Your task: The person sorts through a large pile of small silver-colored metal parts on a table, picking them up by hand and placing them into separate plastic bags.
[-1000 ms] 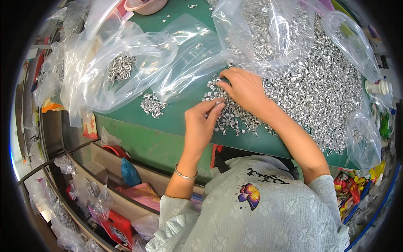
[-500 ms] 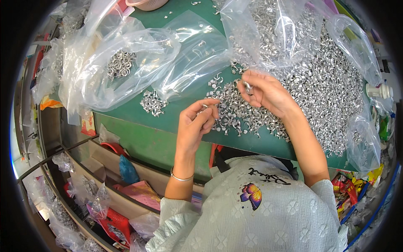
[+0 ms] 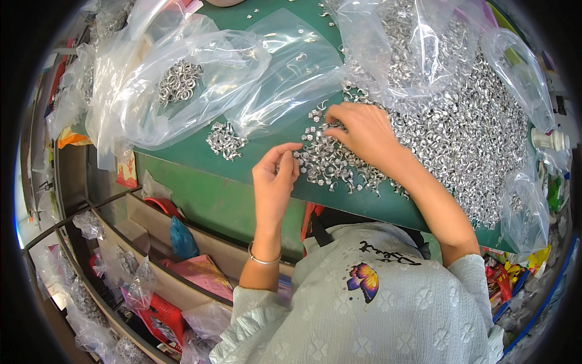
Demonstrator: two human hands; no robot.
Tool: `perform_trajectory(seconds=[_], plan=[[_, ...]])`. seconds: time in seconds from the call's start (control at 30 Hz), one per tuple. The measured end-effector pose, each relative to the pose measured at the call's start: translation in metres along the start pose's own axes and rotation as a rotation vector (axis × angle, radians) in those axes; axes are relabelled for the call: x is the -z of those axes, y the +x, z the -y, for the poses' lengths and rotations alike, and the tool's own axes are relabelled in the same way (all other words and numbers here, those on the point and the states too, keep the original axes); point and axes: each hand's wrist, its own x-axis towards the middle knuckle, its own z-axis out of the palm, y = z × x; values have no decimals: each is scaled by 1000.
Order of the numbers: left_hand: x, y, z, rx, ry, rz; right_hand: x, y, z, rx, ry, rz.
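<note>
Green table: right hand (image 3: 364,132) back at metal pieces (image 3: 339,167), fingers parted; left hand's (image 3: 273,179) unclear.

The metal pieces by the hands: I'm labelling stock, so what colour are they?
The metal pieces are shiny silver; the head view shows them best.

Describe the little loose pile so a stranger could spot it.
On the green table, look left of the left hand. There lies a small silver pile, uncovered, unlike the rings amid clear plastic, and far smaller than the big heap.
</note>
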Motion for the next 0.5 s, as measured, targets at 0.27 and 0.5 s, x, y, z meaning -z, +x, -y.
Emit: perform_trajectory(seconds=[0.27, 0.5], plan=[[-17, -6, 14, -398, 594, -124, 22, -29, -10, -90, -222, -106], [-27, 5, 6, -487, 815, -74, 20, -47, -4, 2, -169, -43]])
